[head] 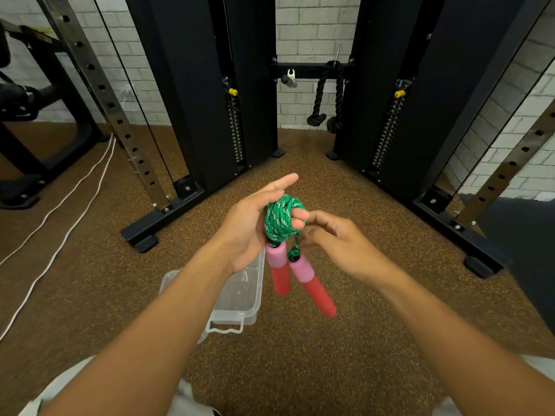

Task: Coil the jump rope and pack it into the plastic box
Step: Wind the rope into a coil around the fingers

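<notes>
The green jump rope (279,219) is wound in a tight coil around the fingers of my left hand (250,223), whose index finger points away. Its two pink-and-red foam handles (303,279) hang down below the coil. My right hand (336,243) is right beside the coil, fingers curled at the short strand that leads to the right handle. The clear plastic box (240,298) stands open on the floor below my left forearm, which hides part of it.
A black cable machine (210,94) with two weight columns stands ahead, a black rope attachment (329,94) hanging between them. Its base feet (144,235) stick out on the brown speckled floor. White cords (60,211) lie at the left.
</notes>
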`<state>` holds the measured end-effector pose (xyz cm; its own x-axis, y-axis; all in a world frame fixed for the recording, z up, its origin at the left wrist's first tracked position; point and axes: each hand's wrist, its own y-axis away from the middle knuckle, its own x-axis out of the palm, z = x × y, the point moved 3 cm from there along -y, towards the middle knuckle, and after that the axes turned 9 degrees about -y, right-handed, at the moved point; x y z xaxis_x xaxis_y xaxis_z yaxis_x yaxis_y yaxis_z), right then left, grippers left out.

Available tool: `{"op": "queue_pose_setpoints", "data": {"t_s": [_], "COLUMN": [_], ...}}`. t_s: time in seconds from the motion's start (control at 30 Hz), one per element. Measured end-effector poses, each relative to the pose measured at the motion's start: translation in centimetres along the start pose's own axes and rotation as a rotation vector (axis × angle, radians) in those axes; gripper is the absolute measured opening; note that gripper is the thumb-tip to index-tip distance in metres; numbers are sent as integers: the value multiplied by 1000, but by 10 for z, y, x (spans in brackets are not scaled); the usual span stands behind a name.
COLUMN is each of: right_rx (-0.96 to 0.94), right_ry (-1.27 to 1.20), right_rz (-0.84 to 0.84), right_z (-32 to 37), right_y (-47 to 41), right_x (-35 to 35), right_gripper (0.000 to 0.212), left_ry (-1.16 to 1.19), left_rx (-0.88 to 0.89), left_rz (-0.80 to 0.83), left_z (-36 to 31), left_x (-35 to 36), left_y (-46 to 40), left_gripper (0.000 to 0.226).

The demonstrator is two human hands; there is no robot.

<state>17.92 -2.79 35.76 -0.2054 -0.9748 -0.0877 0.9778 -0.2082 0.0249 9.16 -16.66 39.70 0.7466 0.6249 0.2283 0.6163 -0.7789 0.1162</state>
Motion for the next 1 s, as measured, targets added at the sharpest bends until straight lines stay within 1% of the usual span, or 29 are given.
{"op": "queue_pose_setpoints", "data": {"t_s": [0.07,0.13,0.2,0.23,0.37,0.47,0.53,0.63,0.7,0.77,0.83,0.93,1.0], "right_rx": [1,38,82,89,82,71,67,68,94,116,90,-7,-47], "right_ry": [-15,6,-5,-12,-23,-37,-77,-68,-118,-186,-222,-289,-324], "right_rz": [8,17,13,15,2,-14,-24,-55,-63,-61,-79,-148,-115], "right_z": [-3,-7,-10,-11,-9,-5,-3,-2,-5,-4,-1,5,9], "right_y": [1,3,3,2,2,4,5,4,3,3,3,2,0], "right_x": [6,12,17,20,24,22,21,19,17,18,18,12,5], "right_gripper": [23,32,42,44,41,42,35,27,21,19,23,34,38], "left_ry": [48,82,37,-13,-213,-231,-263,-359,-342,-267,-256,-359,-398], "left_rx": [14,35,52,62,89,111,132,173,190,173,166,148,120], "left_rz": [-11,-31,-29,-20,-1,-1,2,-2,-8,5,21,37,46], "left_z": [0,0,2,5,13,14,14,18,20,20,21,21,20], "left_x": [0,-2,-3,-2,5,4,4,4,2,0,1,4,5], "left_y": [-1,-2,-4,-4,-5,-6,-7,-10,-12,-12,-12,-9,-6], "left_gripper": [46,51,56,58,57,56,51,56,59,62,65,65,67]}}
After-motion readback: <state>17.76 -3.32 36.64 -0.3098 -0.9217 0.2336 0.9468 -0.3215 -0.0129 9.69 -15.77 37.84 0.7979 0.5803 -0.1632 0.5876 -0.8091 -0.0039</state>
